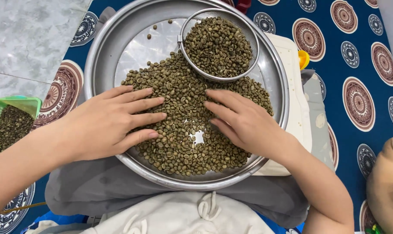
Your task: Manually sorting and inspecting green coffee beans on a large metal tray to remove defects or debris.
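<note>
A wide round metal tray (102,56) rests on my lap, holding a spread of green coffee beans (183,130). My left hand (110,123) lies flat on the left side of the bean pile, fingers apart and pointing right. My right hand (239,121) lies flat on the right side of the pile, fingers pointing left. Neither hand holds anything. A small round wire sieve (218,45) heaped with beans sits inside the tray at its far right.
A green plastic basket (10,121) with darker beans stands on the floor at the left. A blue patterned mat (356,86) covers the floor to the right. A white container (298,95) pokes out under the tray's right edge. Grey tiles (27,39) lie at the top left.
</note>
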